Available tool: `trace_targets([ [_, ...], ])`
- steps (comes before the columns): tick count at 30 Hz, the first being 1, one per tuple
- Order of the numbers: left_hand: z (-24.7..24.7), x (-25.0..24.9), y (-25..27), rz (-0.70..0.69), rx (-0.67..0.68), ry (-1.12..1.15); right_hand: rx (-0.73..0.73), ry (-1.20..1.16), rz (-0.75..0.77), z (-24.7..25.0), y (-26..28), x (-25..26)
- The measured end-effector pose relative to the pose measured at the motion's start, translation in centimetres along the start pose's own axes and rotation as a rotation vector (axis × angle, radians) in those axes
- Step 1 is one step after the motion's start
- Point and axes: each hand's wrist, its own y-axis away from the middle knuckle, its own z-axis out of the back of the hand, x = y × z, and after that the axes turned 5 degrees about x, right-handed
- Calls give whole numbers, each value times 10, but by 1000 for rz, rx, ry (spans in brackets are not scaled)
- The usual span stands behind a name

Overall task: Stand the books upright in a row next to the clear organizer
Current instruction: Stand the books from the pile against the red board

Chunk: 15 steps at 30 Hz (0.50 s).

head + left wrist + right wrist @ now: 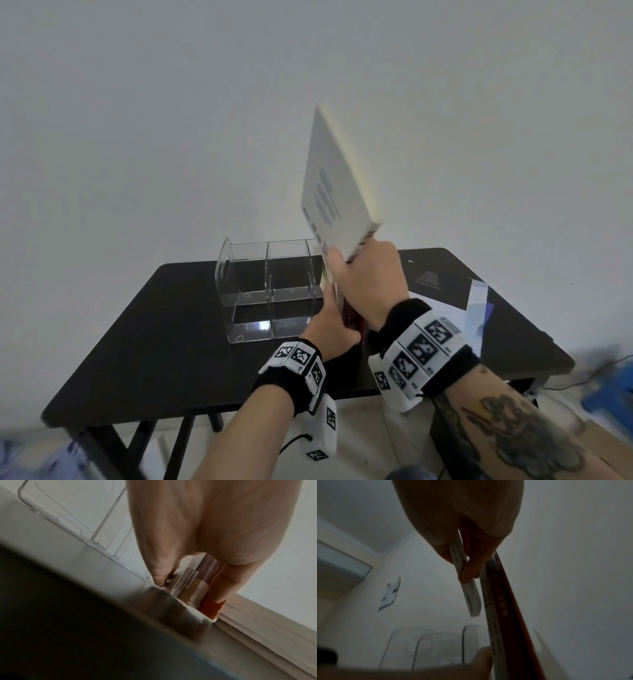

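A white book [335, 185] is raised and tilted above the table's right half; my right hand [356, 270] grips its lower end. In the right wrist view that hand [458, 563] pinches the book's white spine [472, 599]. Beneath it, upright books with a red spine [351, 317] stand against the right side of the clear organizer [267, 291]. My left hand [330, 318] holds them, with fingers on the left cover and thumb on the red spine [209, 605]. The organizer's compartments [77, 513] hold nothing.
The black table [154, 342] stands against a plain white wall. A black book [435, 277] and a blue-and-white sheet [479, 308] lie flat at its right end. Pale page edges [257, 622] lie right of the standing books. Blue clutter [609, 397] is on the floor.
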Motion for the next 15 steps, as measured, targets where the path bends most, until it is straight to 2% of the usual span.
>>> trace_targets([
  [4, -4, -1, 6, 10, -22, -52, 131, 211, -55, -16, 2, -10],
  [9, -8, 1, 18, -70, -99, -132, 105, 283, -37, -22, 4, -11],
  [13, -8, -7, 36, -178, -239, -185, 119, 319, -34, -31, 7, -15],
  [15, -6, -8, 40, -184, -309, -220, 107, 330, -30, -35, 9, -18],
])
